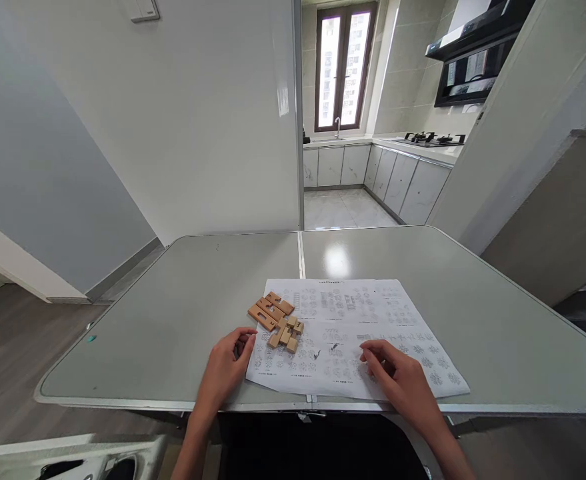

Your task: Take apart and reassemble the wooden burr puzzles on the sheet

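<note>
Printed diagrams and wooden puzzle pieces, as seen from within the room. The large white paper sheet [383, 337] bears rows of small line drawings, with captions too small to read; two darker scribble-like marks stand near its middle. On its upper left part, overhanging the left edge, lie flat reddish-brown wooden plates with cut-out slots [267, 313], one bearing a dark character that may be a 2; beside them, on the paper, sits a cluster of pale, notched, blocky wooden pieces [286, 333]. The left hand [229, 360] is just beside the sheet's left edge, near the plates; the right hand [395, 370] is over its lower right part. Both have loosely curled fingers, thumb close to forefinger; whether the tips touch I cannot tell. The smooth grey-green metal-edged table [173, 313] carries a small teal scrap [91, 339] at far left. Beyond stand a glossy white panel [233, 133] and a black gas hob [433, 139].
</note>
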`<state>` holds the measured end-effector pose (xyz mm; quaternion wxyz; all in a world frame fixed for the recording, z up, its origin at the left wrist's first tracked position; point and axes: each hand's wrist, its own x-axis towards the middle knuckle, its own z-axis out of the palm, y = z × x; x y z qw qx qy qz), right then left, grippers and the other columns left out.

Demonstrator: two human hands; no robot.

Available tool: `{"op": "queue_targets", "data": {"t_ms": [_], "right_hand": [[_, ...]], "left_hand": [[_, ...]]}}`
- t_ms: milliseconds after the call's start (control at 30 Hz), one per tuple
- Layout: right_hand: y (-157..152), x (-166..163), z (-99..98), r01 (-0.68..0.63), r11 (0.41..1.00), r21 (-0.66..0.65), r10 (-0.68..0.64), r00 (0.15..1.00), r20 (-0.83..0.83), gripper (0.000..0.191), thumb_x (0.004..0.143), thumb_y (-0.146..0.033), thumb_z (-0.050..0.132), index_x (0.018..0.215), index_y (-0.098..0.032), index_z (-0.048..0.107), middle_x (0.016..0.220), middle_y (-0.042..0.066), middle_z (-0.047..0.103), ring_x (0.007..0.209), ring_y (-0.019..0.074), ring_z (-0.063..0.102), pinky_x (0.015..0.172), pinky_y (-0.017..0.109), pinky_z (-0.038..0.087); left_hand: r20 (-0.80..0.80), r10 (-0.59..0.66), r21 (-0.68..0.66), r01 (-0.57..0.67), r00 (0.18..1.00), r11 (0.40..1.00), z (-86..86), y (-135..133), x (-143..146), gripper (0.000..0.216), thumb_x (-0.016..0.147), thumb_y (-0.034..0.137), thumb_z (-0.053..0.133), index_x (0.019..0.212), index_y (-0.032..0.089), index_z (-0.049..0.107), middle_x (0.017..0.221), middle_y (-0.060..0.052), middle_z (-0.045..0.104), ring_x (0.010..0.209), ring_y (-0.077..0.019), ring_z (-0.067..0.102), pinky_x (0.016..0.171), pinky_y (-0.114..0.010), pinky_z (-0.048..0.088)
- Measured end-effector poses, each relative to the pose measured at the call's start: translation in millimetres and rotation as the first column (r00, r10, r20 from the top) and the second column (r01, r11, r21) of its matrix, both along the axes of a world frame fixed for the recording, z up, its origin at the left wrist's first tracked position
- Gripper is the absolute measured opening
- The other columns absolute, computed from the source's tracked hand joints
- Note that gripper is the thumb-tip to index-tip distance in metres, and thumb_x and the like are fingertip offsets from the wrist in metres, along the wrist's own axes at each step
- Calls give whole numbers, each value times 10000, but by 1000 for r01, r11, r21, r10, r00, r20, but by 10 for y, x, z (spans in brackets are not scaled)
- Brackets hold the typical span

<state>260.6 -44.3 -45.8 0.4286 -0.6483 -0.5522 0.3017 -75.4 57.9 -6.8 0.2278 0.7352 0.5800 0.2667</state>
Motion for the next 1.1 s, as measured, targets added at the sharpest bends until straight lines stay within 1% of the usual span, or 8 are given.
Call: {"op": "queue_targets", "data": {"t_ms": [500, 633, 667, 733, 833, 900, 1033, 1100], "right_hand": [[9, 4, -10, -8, 1000, 27, 8, 1000, 3, 326, 987, -523, 516, 1040, -252, 689, 894, 47, 772, 659, 202, 672, 612, 308, 538], [9, -2, 17, -4, 999, 32, 4, 1000, 0, 327, 986, -523, 515, 1028, -252, 693, 886, 42, 770, 655, 199, 670, 606, 304, 529], [12, -3, 21, -2, 999, 33, 2, 1000, 2, 325, 986, -520, 514, 1025, -252, 693, 880, 40, 769, 652, 196, 667, 613, 305, 529], [21, -1, 18, 1, 999, 32, -1, 1000, 5, 318, 989, -513, 514, 1023, -250, 690, 879, 37, 767, 650, 191, 663, 631, 307, 530], [33, 10, -8, -2, 1000, 25, 1, 1000, 2, 328, 982, -525, 523, 1022, -248, 693, 888, 37, 768, 650, 187, 666, 625, 304, 532], [36, 20, -26, 4, 1000, 26, -4, 1000, -2, 348, 967, -546, 536, 1015, -245, 703, 868, 39, 767, 637, 188, 666, 598, 301, 533], [37, 37, -28, -7, 1000, 26, 7, 1000, 1, 370, 970, -558, 523, 1016, -236, 699, 861, 52, 765, 638, 195, 666, 595, 307, 543], [38, 41, -17, -31, 999, 19, 31, 1000, 1, 380, 979, -562, 504, 1026, -234, 690, 887, 63, 767, 660, 204, 676, 607, 313, 548]], "left_hand": [[-35, -27, 26, 28, 999, 999, 10, -1, 16, 356, 1002, 495, 465, 1114, 230, 675, 902, -39, 729, 783, -214, 666, 750, -325, 526], [-166, -111, 137, 134, 980, 981, 79, 170, 1, 258, 993, 357, 473, 1129, 223, 646, 1070, -74, 693, 953, -241, 651, 865, -375, 536], [-217, -151, 168, 189, 964, 968, 113, 249, -6, 246, 972, 291, 487, 1158, 227, 635, 1161, -84, 671, 1060, -254, 631, 945, -400, 519], [-335, -218, 188, 292, 916, 938, 189, 436, -8, 390, 877, 149, 533, 1254, 231, 590, 1311, -99, 614, 1221, -279, 566, 1047, -440, 476], [-551, -313, 76, 420, 774, 904, 293, 728, 59, 698, 736, 13, 573, 1395, 228, 490, 1485, -117, 511, 1372, -323, 451, 1131, -491, 401], [-661, -351, -23, 449, 663, 893, 336, 884, 154, 793, 700, -34, 578, 1434, 236, 449, 1560, -136, 440, 1422, -355, 403, 1127, -512, 388], [-700, -454, -128, 528, 552, 840, 370, 1060, 374, 970, 610, -66, 682, 1465, 296, 400, 1641, -112, 340, 1494, -368, 312, 1183, -485, 297], [-713, -499, -198, 541, 493, 817, 385, 1098, 464, 998, 580, -49, 732, 1454, 294, 393, 1618, -116, 373, 1491, -378, 310, 1182, -478, 283]]}}
